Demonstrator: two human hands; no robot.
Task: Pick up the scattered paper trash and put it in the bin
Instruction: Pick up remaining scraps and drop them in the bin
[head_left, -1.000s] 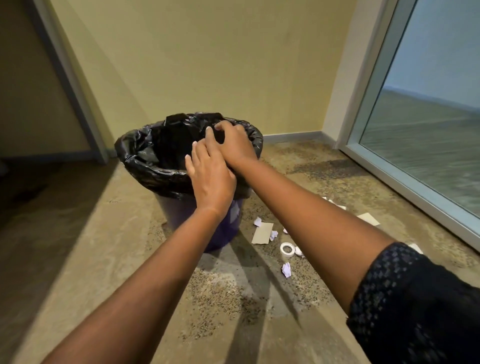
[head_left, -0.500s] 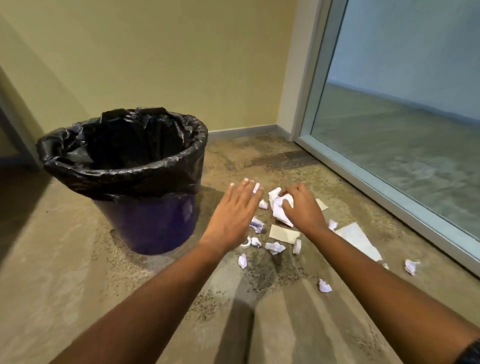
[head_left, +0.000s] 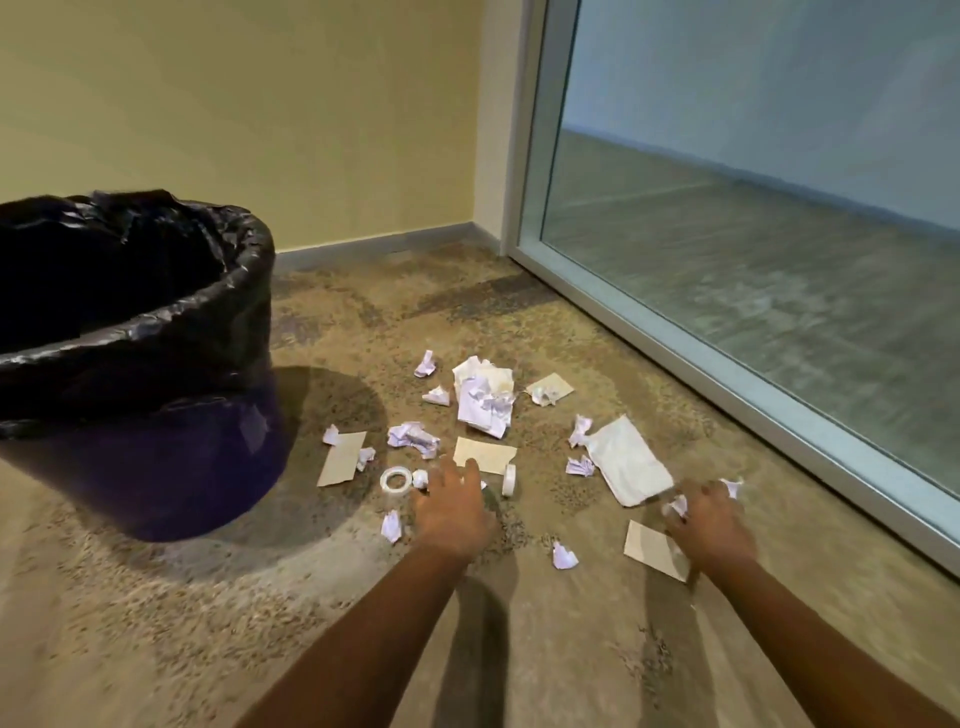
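Your left hand (head_left: 451, 512) reaches, fingers spread and empty, toward the paper scraps (head_left: 484, 397) mid-floor; your right hand (head_left: 709, 522) pinches a crumpled scrap (head_left: 677, 505) near the glass wall (head_left: 753, 234); the bin (head_left: 140, 364) stands beside, within reach.

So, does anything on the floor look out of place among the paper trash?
Yes. Two tape rolls lie among the paper scraps: one flat just left of the left hand, one on edge to its right. They are not paper trash.
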